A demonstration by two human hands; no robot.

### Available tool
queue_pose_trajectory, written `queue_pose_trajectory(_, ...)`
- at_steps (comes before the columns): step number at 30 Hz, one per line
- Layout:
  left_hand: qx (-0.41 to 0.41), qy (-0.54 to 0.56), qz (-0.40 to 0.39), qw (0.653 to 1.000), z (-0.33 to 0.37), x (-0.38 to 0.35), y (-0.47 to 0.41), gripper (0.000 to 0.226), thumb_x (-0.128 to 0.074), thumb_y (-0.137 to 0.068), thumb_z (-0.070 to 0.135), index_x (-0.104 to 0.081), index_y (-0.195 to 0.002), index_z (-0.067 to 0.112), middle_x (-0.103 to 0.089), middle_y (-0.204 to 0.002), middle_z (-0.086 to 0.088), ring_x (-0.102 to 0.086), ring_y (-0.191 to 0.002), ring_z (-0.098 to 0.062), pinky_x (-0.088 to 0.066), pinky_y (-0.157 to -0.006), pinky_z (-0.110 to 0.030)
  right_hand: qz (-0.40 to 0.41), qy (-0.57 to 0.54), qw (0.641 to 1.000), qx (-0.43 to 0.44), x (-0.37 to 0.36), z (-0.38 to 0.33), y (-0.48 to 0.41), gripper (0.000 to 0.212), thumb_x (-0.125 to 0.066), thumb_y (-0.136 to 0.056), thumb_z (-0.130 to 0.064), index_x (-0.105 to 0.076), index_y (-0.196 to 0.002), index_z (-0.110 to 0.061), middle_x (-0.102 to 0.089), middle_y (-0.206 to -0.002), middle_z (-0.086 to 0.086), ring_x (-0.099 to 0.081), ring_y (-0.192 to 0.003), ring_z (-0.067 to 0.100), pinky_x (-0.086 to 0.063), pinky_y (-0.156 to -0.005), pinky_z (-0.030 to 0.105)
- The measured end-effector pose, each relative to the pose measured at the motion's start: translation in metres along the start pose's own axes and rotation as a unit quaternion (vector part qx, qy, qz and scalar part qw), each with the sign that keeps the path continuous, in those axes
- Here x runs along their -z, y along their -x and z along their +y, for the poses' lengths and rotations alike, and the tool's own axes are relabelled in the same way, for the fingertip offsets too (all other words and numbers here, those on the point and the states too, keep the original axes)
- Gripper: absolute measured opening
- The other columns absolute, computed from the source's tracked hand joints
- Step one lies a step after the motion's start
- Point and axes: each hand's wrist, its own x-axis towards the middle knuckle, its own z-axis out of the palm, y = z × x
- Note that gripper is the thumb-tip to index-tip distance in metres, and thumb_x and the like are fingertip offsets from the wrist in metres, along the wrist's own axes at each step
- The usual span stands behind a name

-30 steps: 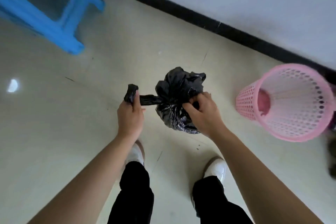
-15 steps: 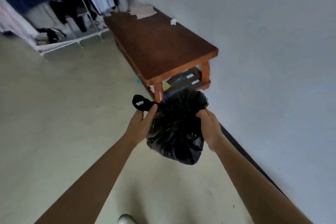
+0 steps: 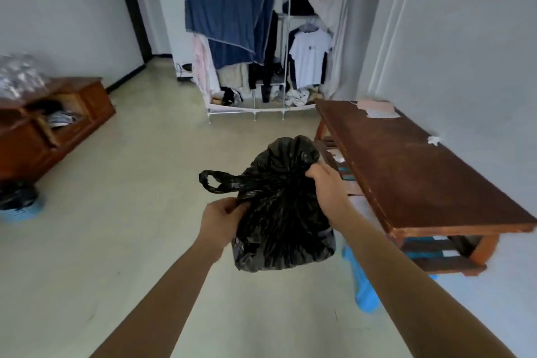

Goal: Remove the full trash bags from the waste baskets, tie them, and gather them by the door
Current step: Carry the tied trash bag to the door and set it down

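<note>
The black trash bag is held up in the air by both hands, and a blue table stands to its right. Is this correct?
Not quite: the head view shows the table is brown wood, not blue. The black trash bag is indeed held up by the left hand and right hand.

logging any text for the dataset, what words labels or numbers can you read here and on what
None can be read.
White t-shirt on the clothes rack: a small dark chest mark, too blurred to read.
Papers on the wooden table: no legible writing.
Black trash bag: no print visible.
</note>
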Motion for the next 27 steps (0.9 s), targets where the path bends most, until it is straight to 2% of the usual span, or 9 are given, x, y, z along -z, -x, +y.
queue_pose_trajectory(2,0.007,0.030,0.056,0.998,-0.001,0.045,-0.024,0.019,-0.069,-0.092,0.023,-0.075,-0.079,0.010,-0.069,-0.069,-0.006,-0.059,-0.066,-0.016,-0.047,-0.061,-0.028,-0.036,0.026,0.999,0.027,-0.052,-0.008,-0.026,0.015,-0.054,-0.089,-0.022,-0.053,-0.079,-0.011,-0.055,-0.076,0.001,-0.054,-0.075,0.018,-0.038,-0.069,0.036)
queue_pose_trajectory(4,0.008,0.054,0.097,0.994,-0.003,0.082,-0.045,0.016,-0.068,-0.091,0.023,-0.074,-0.082,0.011,-0.072,-0.079,-0.016,-0.063,-0.070,-0.023,-0.054,-0.068,-0.038,-0.066,0.033,0.997,0.038,-0.097,-0.010,-0.047,0.016,-0.055,-0.089,-0.021,-0.054,-0.084,-0.006,-0.057,-0.077,0.001,-0.056,-0.076,0.017,-0.040,-0.070,0.036)
queue_pose_trajectory(6,0.005,0.071,0.129,0.989,-0.006,0.114,-0.066,0.010,-0.067,-0.092,0.022,-0.076,-0.087,0.020,-0.075,-0.087,-0.012,-0.071,-0.083,-0.030,-0.058,-0.083,-0.047,-0.088,0.028,0.995,0.041,-0.137,-0.012,-0.066,0.023,-0.057,-0.086,-0.025,-0.052,-0.088,-0.003,-0.057,-0.078,0.002,-0.056,-0.076,0.017,-0.041,-0.071,0.035)
queue_pose_trajectory(8,0.004,0.089,0.159,0.983,-0.012,0.143,-0.090,0.012,-0.066,-0.093,0.020,-0.076,-0.094,0.025,-0.077,-0.087,-0.001,-0.073,-0.091,-0.025,-0.059,-0.088,-0.045,-0.115,0.028,0.992,0.043,-0.176,-0.010,-0.090,0.026,-0.058,-0.082,-0.030,-0.049,-0.085,-0.006,-0.056,-0.077,0.002,-0.055,-0.075,0.017,-0.041,-0.072,0.036)
queue_pose_trajectory(10,0.010,0.103,0.182,0.978,-0.019,0.166,-0.115,0.014,-0.065,-0.094,0.020,-0.075,-0.100,0.026,-0.077,-0.088,0.005,-0.073,-0.092,-0.019,-0.059,-0.088,-0.041,-0.133,0.034,0.989,0.045,-0.210,-0.005,-0.114,0.021,-0.058,-0.085,-0.029,-0.050,-0.082,-0.011,-0.056,-0.077,0.001,-0.055,-0.074,0.016,-0.041,-0.071,0.036)
queue_pose_trajectory(15,0.002,0.098,0.220,0.971,-0.038,0.220,-0.207,0.011,-0.065,-0.095,0.020,-0.073,-0.100,0.025,-0.075,-0.093,-0.001,-0.073,-0.091,-0.022,-0.059,-0.089,-0.044,-0.147,0.038,0.987,0.056,-0.294,0.013,-0.197,0.014,-0.057,-0.094,-0.020,-0.052,-0.081,-0.019,-0.059,-0.079,-0.003,-0.057,-0.073,0.011,-0.043,-0.068,0.027)
queue_pose_trajectory(22,-0.012,0.075,0.253,0.964,-0.019,0.309,-0.400,0.006,-0.068,-0.093,0.019,-0.072,-0.096,0.023,-0.073,-0.095,-0.004,-0.073,-0.088,-0.023,-0.059,-0.079,-0.036,-0.172,0.004,0.984,0.053,-0.418,0.009,-0.374,0.013,-0.060,-0.090,-0.025,-0.054,-0.081,-0.017,-0.063,-0.083,0.001,-0.063,-0.082,0.018,-0.046,-0.075,0.035)
queue_pose_trajectory(27,-0.029,0.046,0.252,0.966,0.016,0.383,-0.530,0.007,-0.069,-0.093,0.022,-0.073,-0.098,0.023,-0.074,-0.095,-0.003,-0.073,-0.089,-0.023,-0.060,-0.082,-0.040,-0.170,-0.004,0.984,0.049,-0.508,-0.026,-0.495,0.010,-0.061,-0.092,-0.024,-0.059,-0.088,-0.015,-0.068,-0.092,0.003,-0.065,-0.089,0.019,-0.047,-0.077,0.035)
